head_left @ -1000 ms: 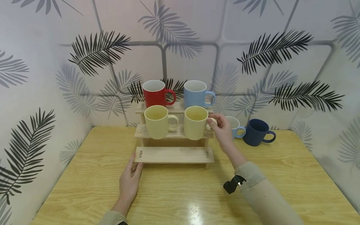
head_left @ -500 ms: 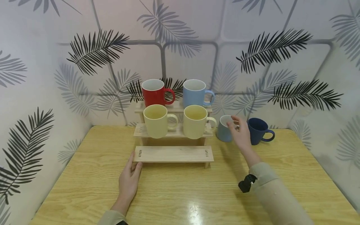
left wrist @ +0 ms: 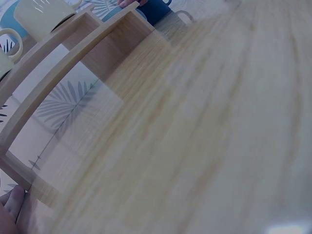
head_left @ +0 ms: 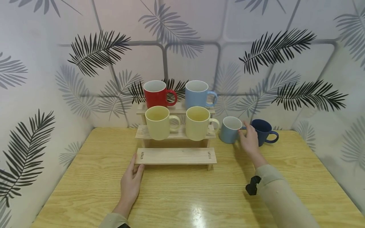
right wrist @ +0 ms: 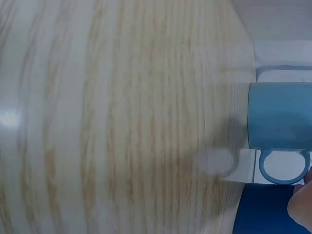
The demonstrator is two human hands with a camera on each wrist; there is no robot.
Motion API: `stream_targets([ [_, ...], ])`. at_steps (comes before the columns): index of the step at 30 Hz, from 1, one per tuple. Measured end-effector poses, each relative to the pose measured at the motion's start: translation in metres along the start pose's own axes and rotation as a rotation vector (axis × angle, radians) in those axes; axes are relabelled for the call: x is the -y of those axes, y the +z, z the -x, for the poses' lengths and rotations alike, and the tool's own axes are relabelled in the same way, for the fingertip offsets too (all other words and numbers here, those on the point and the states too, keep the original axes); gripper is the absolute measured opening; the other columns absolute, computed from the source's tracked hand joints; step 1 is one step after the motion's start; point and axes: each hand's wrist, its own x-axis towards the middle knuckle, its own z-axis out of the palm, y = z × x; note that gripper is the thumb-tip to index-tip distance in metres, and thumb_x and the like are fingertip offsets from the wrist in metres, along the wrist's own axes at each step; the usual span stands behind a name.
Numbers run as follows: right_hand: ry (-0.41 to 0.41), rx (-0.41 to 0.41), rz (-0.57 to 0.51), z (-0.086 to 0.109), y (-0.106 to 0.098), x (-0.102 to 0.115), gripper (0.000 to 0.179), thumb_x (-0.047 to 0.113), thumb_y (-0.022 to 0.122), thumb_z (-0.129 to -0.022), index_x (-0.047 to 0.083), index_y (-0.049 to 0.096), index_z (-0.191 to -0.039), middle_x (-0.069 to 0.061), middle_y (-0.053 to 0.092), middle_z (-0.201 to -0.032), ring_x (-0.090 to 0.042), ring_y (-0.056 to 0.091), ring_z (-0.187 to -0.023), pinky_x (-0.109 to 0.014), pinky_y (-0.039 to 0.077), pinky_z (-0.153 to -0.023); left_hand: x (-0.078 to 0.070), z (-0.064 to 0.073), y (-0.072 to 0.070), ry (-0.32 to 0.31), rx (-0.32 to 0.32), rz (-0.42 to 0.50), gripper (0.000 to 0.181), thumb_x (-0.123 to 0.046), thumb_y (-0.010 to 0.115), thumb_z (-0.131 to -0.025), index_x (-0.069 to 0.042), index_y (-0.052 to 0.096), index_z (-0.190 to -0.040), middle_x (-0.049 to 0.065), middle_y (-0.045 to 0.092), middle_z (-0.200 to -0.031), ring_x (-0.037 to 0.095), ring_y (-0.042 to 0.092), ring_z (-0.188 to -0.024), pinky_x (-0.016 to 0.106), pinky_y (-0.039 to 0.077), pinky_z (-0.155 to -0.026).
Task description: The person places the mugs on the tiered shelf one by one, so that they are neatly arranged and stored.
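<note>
A three-tier wooden shelf stand (head_left: 176, 155) stands on the table. My left hand (head_left: 131, 183) holds its lower left end, thumb at the front edge and fingers along the side; in the left wrist view a finger (left wrist: 15, 200) shows by the stand's leg. Right of the stand, a light blue mug (head_left: 228, 134) sits upright on the table. My right hand (head_left: 249, 141) pinches its handle (right wrist: 265, 173) between thumb and fingers. Right behind that hand is a navy mug (head_left: 262, 129), partly hidden by it.
A red mug (head_left: 155, 98) and another light blue mug (head_left: 196, 98) stand on the top shelf. Two cream mugs, a left one (head_left: 158, 126) and a right one (head_left: 196, 126), stand on the middle shelf. A leaf-patterned wall (head_left: 182, 63) rises behind the wooden table (head_left: 176, 193).
My right hand has let go of the right cream mug's handle and moved right to the light blue mug's handle. That mug now sits farther left, nearer the stand. My left hand stays put.
</note>
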Motion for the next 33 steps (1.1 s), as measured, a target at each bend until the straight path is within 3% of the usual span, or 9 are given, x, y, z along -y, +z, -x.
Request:
stream_targets([
  [11, -0.158, 0.018, 0.167, -0.006, 0.001, -0.002, 0.048, 0.007, 0.05, -0.099, -0.018, 0.034, -0.136, -0.04, 0.041, -0.132, -0.054, 0.035, -0.123, -0.059, 0.022, -0.108, -0.001, 0.001, -0.001, -0.013, 0.013, 0.009, 0.064, -0.042, 0.049, -0.099, -0.018, 0.025, -0.153, 0.019, 0.058, -0.128, 0.03, 0.06, -0.111, 0.043, 0.05, -0.092],
  [20, -0.154, 0.025, 0.143, -0.008, 0.001, -0.001, 0.044, 0.011, 0.058, -0.095, -0.016, 0.045, -0.128, -0.036, 0.052, -0.12, -0.048, 0.043, -0.114, -0.057, 0.024, -0.1, -0.001, 0.0, -0.001, -0.018, 0.026, 0.007, 0.065, -0.044, 0.048, -0.099, -0.018, 0.023, -0.153, 0.021, 0.055, -0.13, 0.031, 0.058, -0.114, 0.043, 0.048, -0.094],
  [26, -0.064, -0.035, 0.03, -0.003, 0.002, 0.0, 0.038, 0.014, 0.067, -0.09, -0.013, 0.054, -0.113, -0.033, 0.057, -0.11, -0.046, 0.047, -0.105, -0.056, 0.027, -0.095, -0.002, 0.001, -0.001, -0.02, 0.015, 0.008, 0.064, -0.042, 0.049, -0.099, -0.018, 0.025, -0.153, 0.02, 0.056, -0.129, 0.03, 0.059, -0.112, 0.043, 0.049, -0.093],
  [33, 0.093, -0.099, -0.107, 0.012, 0.004, -0.004, 0.029, 0.018, 0.065, -0.093, -0.005, 0.058, -0.108, -0.023, 0.06, -0.104, -0.03, 0.051, -0.092, -0.038, 0.041, -0.077, -0.002, 0.0, -0.001, -0.017, 0.004, -0.002, 0.062, -0.039, 0.05, -0.099, -0.018, 0.027, -0.152, 0.02, 0.058, -0.127, 0.032, 0.06, -0.111, 0.045, 0.049, -0.093],
])
